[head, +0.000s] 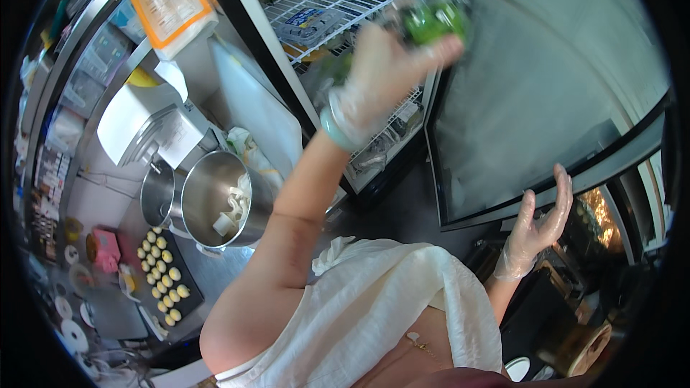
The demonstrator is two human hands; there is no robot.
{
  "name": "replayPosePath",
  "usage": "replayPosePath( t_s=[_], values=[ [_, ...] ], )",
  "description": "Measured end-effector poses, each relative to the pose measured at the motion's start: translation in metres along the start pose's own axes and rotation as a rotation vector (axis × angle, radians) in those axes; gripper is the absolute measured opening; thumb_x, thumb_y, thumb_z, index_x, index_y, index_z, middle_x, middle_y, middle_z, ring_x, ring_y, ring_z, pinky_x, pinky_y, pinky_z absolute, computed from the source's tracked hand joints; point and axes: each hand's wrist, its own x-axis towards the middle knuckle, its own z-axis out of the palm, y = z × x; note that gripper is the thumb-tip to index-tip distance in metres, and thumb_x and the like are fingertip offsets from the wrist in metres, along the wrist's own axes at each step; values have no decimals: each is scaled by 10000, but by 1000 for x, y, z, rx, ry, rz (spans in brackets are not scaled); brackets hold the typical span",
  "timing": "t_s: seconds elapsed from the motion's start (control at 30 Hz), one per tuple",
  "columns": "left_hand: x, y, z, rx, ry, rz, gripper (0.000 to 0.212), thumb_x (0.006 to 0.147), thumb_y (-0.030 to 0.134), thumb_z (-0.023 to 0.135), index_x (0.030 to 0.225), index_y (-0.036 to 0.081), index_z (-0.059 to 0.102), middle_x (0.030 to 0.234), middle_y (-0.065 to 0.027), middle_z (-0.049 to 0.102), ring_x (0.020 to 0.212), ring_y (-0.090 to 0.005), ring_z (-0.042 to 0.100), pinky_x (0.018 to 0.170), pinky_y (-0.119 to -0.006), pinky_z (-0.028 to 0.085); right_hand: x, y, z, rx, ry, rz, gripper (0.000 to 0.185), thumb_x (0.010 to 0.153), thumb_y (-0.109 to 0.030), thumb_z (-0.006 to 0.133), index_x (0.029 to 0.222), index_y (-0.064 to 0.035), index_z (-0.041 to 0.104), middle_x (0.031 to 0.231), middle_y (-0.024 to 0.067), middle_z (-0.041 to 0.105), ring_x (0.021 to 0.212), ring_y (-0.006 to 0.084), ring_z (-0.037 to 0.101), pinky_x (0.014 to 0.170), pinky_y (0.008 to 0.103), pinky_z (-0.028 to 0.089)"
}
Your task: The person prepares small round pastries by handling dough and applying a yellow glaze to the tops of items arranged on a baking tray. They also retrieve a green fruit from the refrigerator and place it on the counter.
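Note:
My left hand point(399, 54), in a clear plastic glove with a pale green bangle at the wrist, holds a clear package of green produce point(436, 21). Motion blurs both, so the exact kind of produce is unclear. They are in front of the wire shelves point(345, 5) of an open upright refrigerator. On the upper shelf lies a clear plastic box of dark berries point(312, 24). My right hand point(539, 221), also gloved, is at the edge of the fogged glass door point(528, 91). Its thumb and fingers are apart; whether they touch the door frame is hard to tell.
At left, a steel mixing bowl point(202, 188) holds a white beater attachment point(234, 213), beside a white stand mixer point(156, 118). A dark tray point(188, 296) bears several pale yellow balls point(167, 280). A white board point(259, 97) leans near the refrigerator.

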Motion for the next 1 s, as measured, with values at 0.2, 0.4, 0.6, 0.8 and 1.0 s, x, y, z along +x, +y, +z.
replayPosePath(
  t_s=[0.2, 0.4, 0.6, 0.8, 1.0],
  values=[
    [100, -20, -62, 1227, 316, -128, 411, 735, 403, 687, 855, 10, 677, 834, -202, 664, 790, -335, 647, 700, -426, 507, -8, 22, 0, -46, -55, -233, 281, 894, -135, 557, 1118, 34, 543, 1049, 173, 618, 964, 323, 605, 923, 476, 436],
    [145, -81, -131, 1631, 201, -371, 396, 847, 400, 527, 928, 46, 686, 933, -196, 662, 889, -329, 647, 781, -426, 507, -17, 33, 1, 110, -144, -354, 262, 879, -149, 556, 1111, -28, 541, 1021, 126, 628, 950, 288, 613, 917, 450, 437],
    [135, -110, -157, 1733, 85, -724, 358, 790, 297, 611, 1056, 66, 670, 1086, -166, 640, 1040, -311, 606, 864, -387, 488, -16, 46, 3, 224, -240, -517, 265, 848, -157, 558, 1092, -54, 549, 1067, 101, 604, 961, 281, 605, 912, 417, 433],
    [123, -106, -142, 1678, 200, -483, 286, 834, 258, 560, 998, 56, 679, 988, -176, 664, 917, -298, 656, 772, -412, 523, -18, 53, 5, 197, -215, -575, 226, 868, -170, 529, 1065, -64, 564, 1046, 101, 619, 940, 254, 616, 913, 390, 433],
    [120, -36, -81, 1474, 145, -31, 309, 898, 250, 465, 861, 29, 678, 842, -207, 662, 830, -328, 656, 721, -396, 529, -16, 38, 15, 266, -235, -620, 228, 899, -186, 479, 1065, -49, 553, 1000, 110, 636, 903, 267, 627, 901, 405, 442]
  ],
)
